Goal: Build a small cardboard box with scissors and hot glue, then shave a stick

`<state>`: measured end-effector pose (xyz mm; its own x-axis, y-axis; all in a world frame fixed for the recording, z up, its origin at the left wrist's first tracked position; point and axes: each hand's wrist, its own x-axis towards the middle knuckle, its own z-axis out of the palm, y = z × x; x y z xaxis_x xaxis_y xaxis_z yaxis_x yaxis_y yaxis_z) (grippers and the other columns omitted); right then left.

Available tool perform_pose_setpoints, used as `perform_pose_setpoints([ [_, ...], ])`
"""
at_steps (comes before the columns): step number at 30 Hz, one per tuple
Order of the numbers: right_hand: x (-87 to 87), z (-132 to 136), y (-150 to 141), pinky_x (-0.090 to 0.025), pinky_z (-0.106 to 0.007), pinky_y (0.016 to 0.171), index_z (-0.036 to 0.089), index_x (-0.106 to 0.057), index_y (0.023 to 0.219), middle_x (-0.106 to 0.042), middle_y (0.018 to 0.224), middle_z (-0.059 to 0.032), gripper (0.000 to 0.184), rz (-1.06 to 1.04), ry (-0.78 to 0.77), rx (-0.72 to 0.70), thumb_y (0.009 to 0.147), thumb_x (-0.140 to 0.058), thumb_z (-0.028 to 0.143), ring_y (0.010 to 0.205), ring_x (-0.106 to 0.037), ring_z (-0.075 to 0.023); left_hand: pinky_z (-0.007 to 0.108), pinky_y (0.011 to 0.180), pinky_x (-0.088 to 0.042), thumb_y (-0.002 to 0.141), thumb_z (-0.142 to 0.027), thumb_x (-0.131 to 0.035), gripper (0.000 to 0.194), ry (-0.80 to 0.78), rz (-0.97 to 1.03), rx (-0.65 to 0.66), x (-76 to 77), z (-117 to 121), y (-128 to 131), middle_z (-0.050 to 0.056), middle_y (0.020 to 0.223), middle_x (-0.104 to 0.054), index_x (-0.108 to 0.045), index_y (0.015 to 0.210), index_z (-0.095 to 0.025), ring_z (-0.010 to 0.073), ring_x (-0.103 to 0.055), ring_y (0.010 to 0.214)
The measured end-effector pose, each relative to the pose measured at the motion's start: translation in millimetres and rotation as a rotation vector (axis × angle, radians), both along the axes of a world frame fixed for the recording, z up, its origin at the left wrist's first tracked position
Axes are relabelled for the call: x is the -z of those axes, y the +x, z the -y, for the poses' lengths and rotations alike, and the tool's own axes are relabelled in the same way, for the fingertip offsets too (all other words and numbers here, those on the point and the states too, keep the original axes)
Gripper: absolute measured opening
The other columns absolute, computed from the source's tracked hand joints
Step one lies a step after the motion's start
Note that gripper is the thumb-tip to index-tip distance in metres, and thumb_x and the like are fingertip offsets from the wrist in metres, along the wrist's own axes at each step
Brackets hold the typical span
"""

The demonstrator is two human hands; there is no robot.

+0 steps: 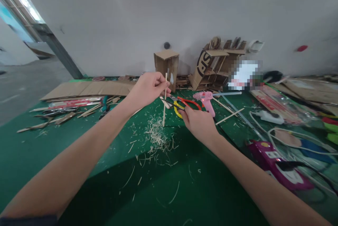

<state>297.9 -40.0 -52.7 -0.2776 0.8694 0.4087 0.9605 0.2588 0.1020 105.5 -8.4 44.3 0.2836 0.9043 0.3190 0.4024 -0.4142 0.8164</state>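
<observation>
My left hand point(155, 85) pinches a thin wooden stick point(164, 115) near its upper part. The stick stands nearly upright, its lower end close to a pile of curly wood shavings point(158, 136). In my right hand point(200, 124) is a slim dark knife point(173, 104), its blade pointing left across the stick just below my left fingers. Whether the edge touches the wood I cannot tell. Right behind the knife are pliers point(189, 102) with red and yellow handles, partly hidden by my right hand.
A pink glue gun point(206, 99) lies right of the pliers. Cardboard constructions point(167, 56) stand against the white wall. At right are a purple power strip point(281, 166) and tangled cables. Wood strips point(89, 110) and flat cardboard point(87, 89) lie at left on the green tabletop point(111, 187).
</observation>
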Motion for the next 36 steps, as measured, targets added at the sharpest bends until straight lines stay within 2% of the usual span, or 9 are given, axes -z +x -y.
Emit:
perform_pose_setpoints([
  [5, 1.8, 3.8, 0.4, -0.011, -0.027, 0.048, 0.017, -0.063, 0.084, -0.063, 0.063, -0.0053, 0.043, 0.062, -0.157, -0.057, 0.098, -0.032, 0.043, 0.048, -0.051, -0.0133, 0.029, 0.069, -0.059, 0.09, -0.024, -0.052, 0.018, -0.024, -0.005, -0.03, -1.2, -0.1, 0.5, 0.01, 0.08, -0.072, -0.051, 0.074, -0.016, 0.0177, -0.072, 0.075],
  [10, 0.8, 2.5, -1.6, -0.013, -0.027, 0.047, 0.016, -0.062, 0.088, -0.062, 0.061, -0.0055, 0.049, -0.007, -0.085, -0.002, 0.099, -0.025, 0.045, 0.05, -0.054, -0.0143, 0.029, 0.07, -0.058, 0.09, -0.026, -0.053, 0.018, -0.001, -0.001, -0.008, 0.7, -0.6, -0.3, 0.01, 0.08, -0.072, -0.051, 0.074, -0.016, 0.0182, -0.072, 0.077],
  [15, 4.9, 3.3, -1.7, -0.013, -0.027, 0.048, 0.018, -0.063, 0.085, -0.066, 0.065, -0.0055, 0.043, 0.067, -0.18, -0.057, 0.098, -0.031, 0.044, 0.051, -0.056, -0.0146, 0.03, 0.07, -0.059, 0.09, -0.024, -0.053, 0.018, -0.019, 0.004, -0.033, -0.9, 0.9, 0.9, 0.01, 0.08, -0.072, -0.051, 0.073, -0.016, 0.0179, -0.072, 0.075],
  [20, 0.2, 0.5, -1.6, -0.013, -0.027, 0.047, 0.017, -0.062, 0.087, -0.063, 0.06, -0.0055, 0.05, 0.004, -0.042, 0.015, 0.1, -0.023, 0.046, 0.049, -0.055, -0.0151, 0.029, 0.071, -0.058, 0.09, -0.024, -0.053, 0.017, -0.031, 0.011, -0.017, -2.2, 1.7, 1.5, 0.009, 0.079, -0.073, -0.052, 0.075, -0.016, 0.0169, -0.072, 0.076],
  [26, 2.0, 2.6, -0.5, -0.015, -0.027, 0.048, 0.017, -0.063, 0.086, -0.066, 0.066, -0.0062, 0.043, 0.07, -0.198, -0.059, 0.098, -0.032, 0.044, 0.052, -0.056, -0.0155, 0.03, 0.07, -0.058, 0.09, -0.025, -0.053, 0.016, -0.03, -0.008, -0.03, -0.3, -2.1, -2.1, 0.01, 0.082, -0.073, -0.053, 0.076, -0.016, 0.0174, -0.072, 0.075],
  [31, -2.0, -0.2, -2.5, -0.015, -0.027, 0.047, 0.017, -0.063, 0.09, -0.064, 0.064, -0.0064, 0.049, -0.007, -0.093, 0.007, 0.099, -0.024, 0.046, 0.051, -0.054, -0.0155, 0.031, 0.072, -0.058, 0.09, -0.027, -0.052, 0.017, -0.005, -0.016, 0.009, 0.1, -1.2, -1.6, 0.011, 0.083, -0.072, -0.053, 0.077, -0.015, 0.0185, -0.072, 0.078],
  [36, 1.8, -0.6, 0.7, -0.014, -0.027, 0.048, 0.016, -0.064, 0.087, -0.062, 0.062, -0.0053, 0.045, 0.02, -0.162, -0.067, 0.098, -0.031, 0.044, 0.048, -0.05, -0.0133, 0.031, 0.073, -0.058, 0.091, -0.025, -0.051, 0.016, -0.025, -0.015, 0.001, -1.0, -0.9, -1.6, 0.011, 0.084, -0.072, -0.054, 0.079, -0.014, 0.0187, -0.072, 0.078],
])
